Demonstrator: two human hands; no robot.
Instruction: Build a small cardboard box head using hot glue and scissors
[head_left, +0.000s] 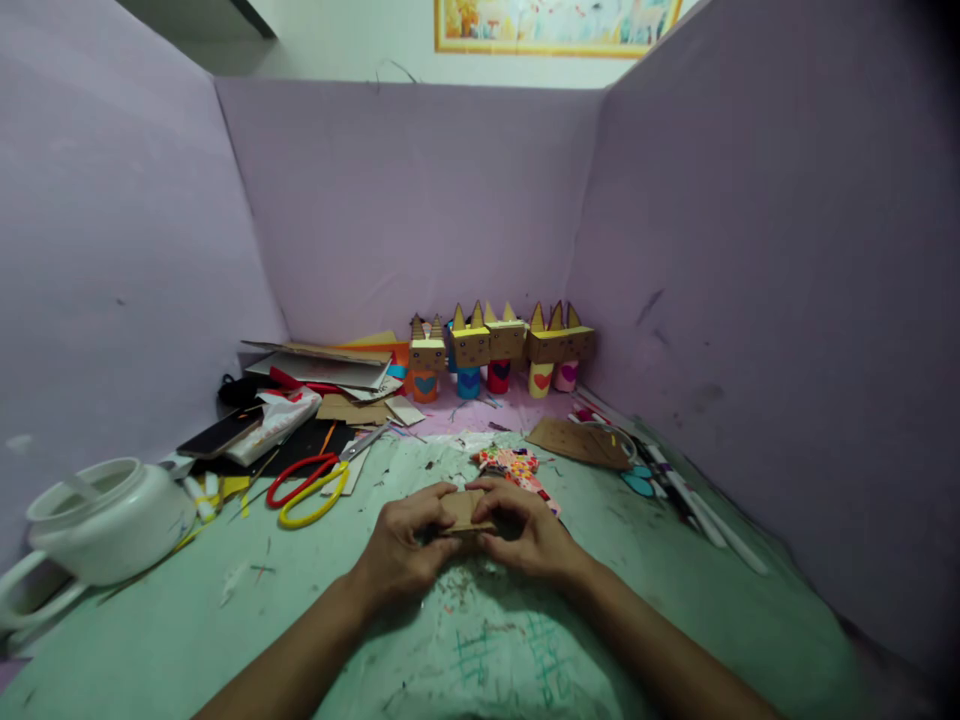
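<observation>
If we press unevenly, the card [466,510] could buckle or slip loose. It lies over the cloth [300,575], pinched between thumbs [442,550] and fingers [431,494], our left hand [405,538] grasping its left end and our right hand [531,530] its right; whether it touches the cloth, we cannot tell.

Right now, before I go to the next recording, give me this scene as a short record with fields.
Left hand: fingers on one end of a small cardboard piece
Right hand: fingers on the other end
Just beyond hands: flowered piece, partly hidden by the right hand
Left side: scissors with red and yellow handles; white pot
Right side: brown cardboard sheet
Back: row of cardboard-headed figures with hearts
Surface: green cover, scribbled and littered with scraps
</observation>
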